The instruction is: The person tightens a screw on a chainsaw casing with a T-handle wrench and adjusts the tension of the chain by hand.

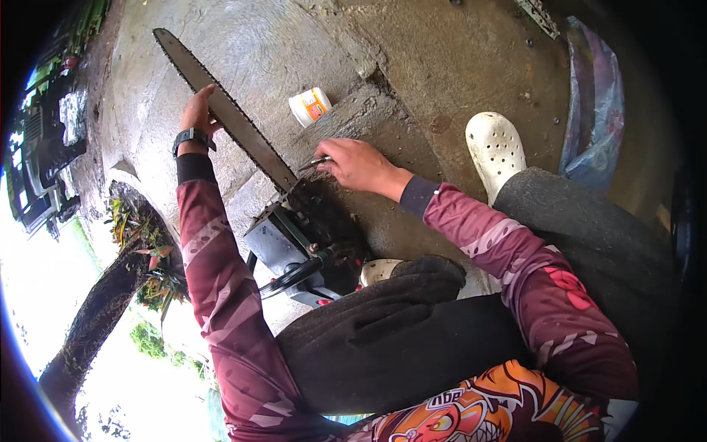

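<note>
A chainsaw (283, 236) with a grey motor housing lies in front of me, its long guide bar (221, 110) pointing to the far left and ringed by a toothed chain. My left hand (197, 112), with a watch on the wrist, is closed around the bar's left edge toward the tip. Between the fingertips of my right hand (359, 163) is a slim metal tool (317, 161). Its tip is close to the chain near the bar's base; whether they touch I cannot tell. The fingers hide most of this tool.
Beyond my right hand, a white tub (310, 107) with an orange label stands on rough, cracked concrete (427, 66). My white clog (495, 151) is to its right, near a crumpled plastic bag (591, 110). Plants (151, 250) and a trunk (92, 324) border the left.
</note>
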Available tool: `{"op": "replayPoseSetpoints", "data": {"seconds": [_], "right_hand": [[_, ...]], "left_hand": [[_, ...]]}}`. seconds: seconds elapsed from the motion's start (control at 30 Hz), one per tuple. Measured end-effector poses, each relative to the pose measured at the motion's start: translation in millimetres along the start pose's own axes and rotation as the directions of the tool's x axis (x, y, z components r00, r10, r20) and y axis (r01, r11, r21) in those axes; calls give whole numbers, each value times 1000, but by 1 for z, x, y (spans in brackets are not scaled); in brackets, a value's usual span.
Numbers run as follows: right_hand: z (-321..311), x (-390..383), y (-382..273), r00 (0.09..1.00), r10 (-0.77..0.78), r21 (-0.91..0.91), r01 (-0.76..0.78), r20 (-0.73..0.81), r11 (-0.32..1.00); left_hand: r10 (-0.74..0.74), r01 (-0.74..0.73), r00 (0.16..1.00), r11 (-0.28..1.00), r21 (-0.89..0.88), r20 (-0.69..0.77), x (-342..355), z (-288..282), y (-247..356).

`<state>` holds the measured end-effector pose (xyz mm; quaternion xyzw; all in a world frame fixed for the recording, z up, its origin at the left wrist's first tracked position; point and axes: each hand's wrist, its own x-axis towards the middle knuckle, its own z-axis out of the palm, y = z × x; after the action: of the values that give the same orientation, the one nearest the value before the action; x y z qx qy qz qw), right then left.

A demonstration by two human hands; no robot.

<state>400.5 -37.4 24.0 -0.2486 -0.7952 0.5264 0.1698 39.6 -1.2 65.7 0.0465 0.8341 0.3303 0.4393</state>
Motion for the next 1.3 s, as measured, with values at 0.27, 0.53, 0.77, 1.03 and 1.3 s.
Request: {"op": "replayPoseSetpoints", "data": {"seconds": [0.27, 0.53, 0.77, 1.03, 1.3], "right_hand": [[0, -2, 2, 999, 40, -6, -40, 15, 999], [-2, 5, 6, 997, 69, -18, -68, 24, 998], [-5, 7, 2, 996, 86, -13, -85, 15, 996], [-1, 1, 9, 996, 83, -33, -82, 25, 996], [-5, 2, 7, 996, 91, -32, -91, 11, 995]], "left_hand": [[543, -156, 792, 623, 766, -281, 19, 6, -3], [567, -226, 767, 675, 703, -299, 2, 4, 4], [547, -147, 764, 663, 734, -341, 14, 2, 3], [591, -205, 732, 665, 718, -338, -5, 7, 6], [531, -113, 766, 666, 737, -362, 15, 1, 3]]}}
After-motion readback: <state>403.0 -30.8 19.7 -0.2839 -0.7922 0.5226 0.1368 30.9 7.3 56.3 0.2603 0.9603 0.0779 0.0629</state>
